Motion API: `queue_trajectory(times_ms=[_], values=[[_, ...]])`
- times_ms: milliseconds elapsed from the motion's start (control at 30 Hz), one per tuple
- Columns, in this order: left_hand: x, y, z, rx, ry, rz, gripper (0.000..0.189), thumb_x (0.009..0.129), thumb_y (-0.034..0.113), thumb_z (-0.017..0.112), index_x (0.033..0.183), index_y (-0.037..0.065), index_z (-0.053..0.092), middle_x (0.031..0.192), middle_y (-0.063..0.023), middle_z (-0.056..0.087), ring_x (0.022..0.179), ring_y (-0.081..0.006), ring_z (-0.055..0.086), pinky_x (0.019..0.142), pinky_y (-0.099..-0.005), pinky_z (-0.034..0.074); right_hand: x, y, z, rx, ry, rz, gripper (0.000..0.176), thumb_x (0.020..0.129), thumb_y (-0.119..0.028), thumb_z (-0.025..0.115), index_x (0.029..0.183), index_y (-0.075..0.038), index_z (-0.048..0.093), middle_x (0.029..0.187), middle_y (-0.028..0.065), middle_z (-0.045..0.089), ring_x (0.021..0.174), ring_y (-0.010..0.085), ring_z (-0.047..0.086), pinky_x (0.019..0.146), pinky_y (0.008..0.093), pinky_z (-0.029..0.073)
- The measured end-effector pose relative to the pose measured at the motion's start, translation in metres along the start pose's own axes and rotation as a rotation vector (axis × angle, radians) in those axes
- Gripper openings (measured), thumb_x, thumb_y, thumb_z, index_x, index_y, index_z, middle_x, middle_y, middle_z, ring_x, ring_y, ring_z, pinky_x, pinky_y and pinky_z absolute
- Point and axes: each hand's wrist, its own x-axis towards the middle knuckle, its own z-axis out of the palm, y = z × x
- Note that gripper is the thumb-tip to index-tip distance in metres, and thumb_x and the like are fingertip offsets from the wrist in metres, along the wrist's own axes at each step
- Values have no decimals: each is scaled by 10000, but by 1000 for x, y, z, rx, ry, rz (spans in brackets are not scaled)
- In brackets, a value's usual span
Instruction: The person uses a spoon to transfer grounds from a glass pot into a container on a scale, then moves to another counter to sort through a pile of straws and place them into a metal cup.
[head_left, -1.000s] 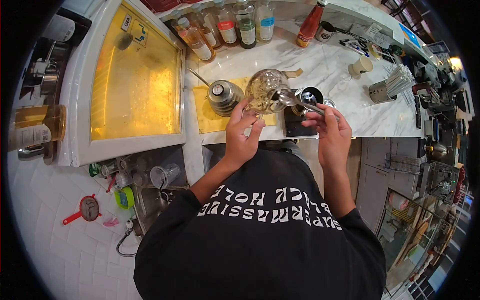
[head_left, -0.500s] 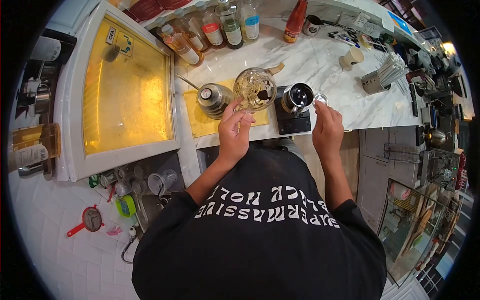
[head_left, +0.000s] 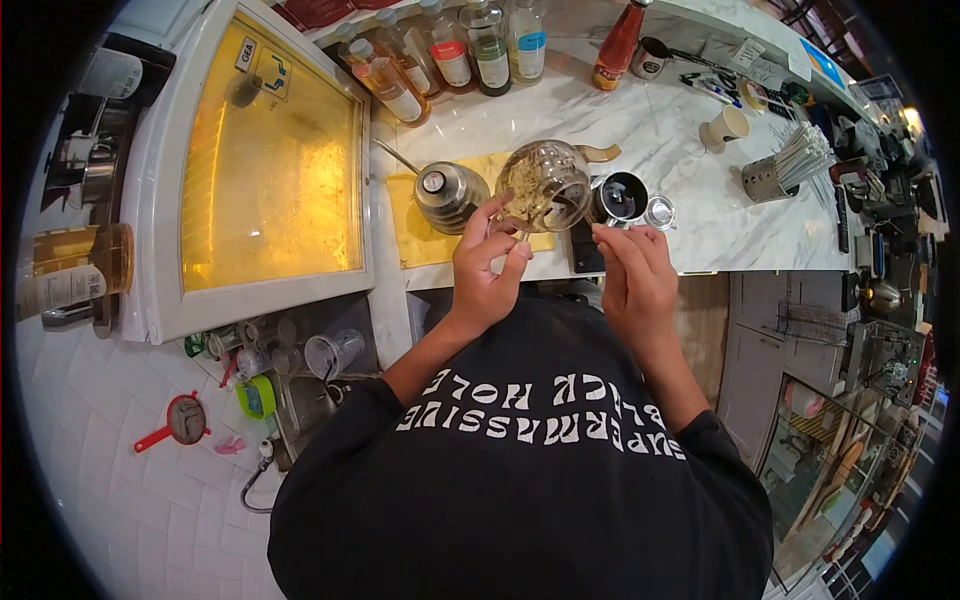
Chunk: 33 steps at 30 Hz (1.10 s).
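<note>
My left hand has its thumb and fingers closed at the near side of a round glass pot with a light wooden handle. The pot is tilted, its opening turned to the right. My right hand is closed, fingertips pinched together between the pot and a dark metal cup. Whether they grip the cup's handle is hidden. Partly covered by the pot, a black scale lies beside the cup. A steel gooseneck kettle stands left of the pot on a yellow cloth.
Several bottles line the back left, with a red sauce bottle farther right. A small clear dish, a paper cup and a holder of straws stand to the right. A yellow-lit glass-topped unit borders the left.
The view has shifted, moving the counter rightward in frame. The glass pot has tilted toward the right. My right hand has come left to the dark cup, its fingers closing together.
</note>
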Motion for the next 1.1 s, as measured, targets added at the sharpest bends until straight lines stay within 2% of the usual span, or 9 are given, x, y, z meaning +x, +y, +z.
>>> queue_trajectory(times_ms=[233, 400, 500, 633, 733, 833, 933, 1033, 1100], values=[[-1, 4, -1, 55, -20, 34, 153, 927, 58, 688, 857, -79, 680, 1418, -323, 530, 1092, -328, 697, 967, -403, 541, 1, 2, 6, -82, -102, -36, 309, 860, 63, 680, 1157, -23, 683, 956, 97, 707, 833, 277, 654, 824, 422, 477], [-2, 4, -3, 51, -35, 10, 149, 929, 56, 688, 870, -81, 682, 1426, -329, 520, 1098, -335, 699, 973, -408, 541, 2, -1, 6, -80, -73, 7, 239, 900, 40, 691, 1129, -29, 709, 927, 103, 707, 829, 291, 640, 788, 390, 497], [-4, 5, -1, -10, -25, -53, 190, 941, 76, 644, 876, -89, 710, 1431, -332, 509, 1271, -372, 607, 1066, -410, 451, -2, -2, 8, -39, -87, 58, 235, 900, 41, 681, 1123, -31, 705, 929, 102, 708, 832, 299, 644, 806, 401, 493], [-4, 4, -2, 9, -36, -31, 193, 939, 82, 649, 871, -90, 705, 1435, -337, 508, 1263, -377, 614, 1059, -404, 457, -3, -3, 8, 3, -40, 152, 219, 907, 29, 679, 1114, -37, 704, 929, 105, 713, 837, 309, 654, 827, 412, 495], [-5, 3, -1, 5, -47, -33, 195, 937, 85, 653, 866, -90, 703, 1441, -337, 508, 1242, -375, 628, 1046, -399, 468, -8, -1, 10, 3, -67, 191, 209, 920, 10, 683, 1120, -43, 713, 895, 113, 709, 838, 317, 657, 788, 413, 510], [-5, 5, -1, 12, -41, -40, 195, 933, 89, 657, 857, -85, 702, 1443, -332, 512, 1211, -364, 643, 1027, -399, 481, -13, -9, 11, 138, -88, 376, 159, 982, -30, 649, 1129, -19, 708, 868, 111, 719, 797, 252, 681, 741, 368, 530], [-4, 6, 0, 29, -35, -14, 197, 932, 91, 655, 850, -82, 704, 1443, -327, 516, 1175, -350, 655, 1007, -400, 493, -12, -13, 14, 548, -17, 690, 173, 1054, -96, 585, 1131, 10, 698, 868, 109, 736, 746, 171, 682, 707, 306, 538], [-4, 6, 0, 41, -60, -20, 205, 937, 94, 646, 855, -82, 709, 1448, -317, 518, 1146, -340, 660, 994, -399, 500, -9, -4, 12, 790, 46, 819, 247, 1097, -153, 527, 1141, 34, 681, 887, 117, 741, 724, 131, 674, 724, 270, 537], [-4, 6, 0, 50, -86, -39, 213, 949, 101, 633, 867, -79, 712, 1448, -307, 522, 1134, -335, 662, 986, -398, 503, -7, 0, 10, 840, 75, 849, 263, 1102, -168, 519, 1155, 38, 674, 892, 128, 742, 720, 142, 675, 723, 274, 534]])
